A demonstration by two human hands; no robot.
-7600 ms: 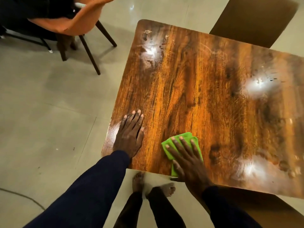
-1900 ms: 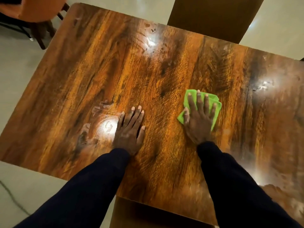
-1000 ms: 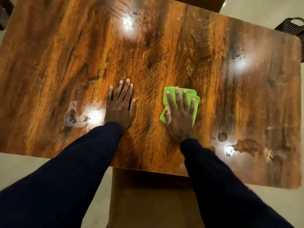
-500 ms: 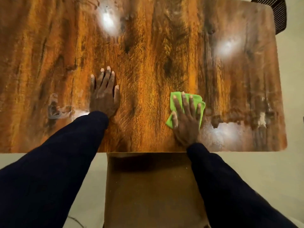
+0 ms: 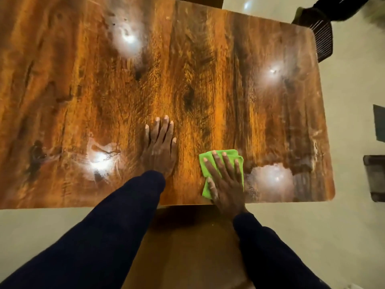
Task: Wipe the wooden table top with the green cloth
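The green cloth (image 5: 220,163) lies folded on the wooden table top (image 5: 208,80), close to the near edge and right of the middle. The right hand (image 5: 226,184) presses flat on it, fingers straight and slightly spread with the thumb out to the left, so that the cloth shows only beyond the fingertips, along the left side of the hand and as a thin strip on the right. The heel of that hand reaches the table's near edge. Just left of the cloth, apart from it, the left hand (image 5: 159,149) rests palm down on the bare wood, its fingers straight and close together, holding nothing. Both arms wear dark blue sleeves (image 5: 116,226). The glossy top shows several bright lamp reflections; around the one left of the left hand (image 5: 100,159) and the one right of the cloth (image 5: 273,178) there are pale smears. Beneath the near edge, between the arms, a brown surface (image 5: 187,247) shows, too dim to tell what it is. A pale floor (image 5: 343,226) surrounds the table, and past the far right corner stands a dark chair with a slatted back (image 5: 324,38).
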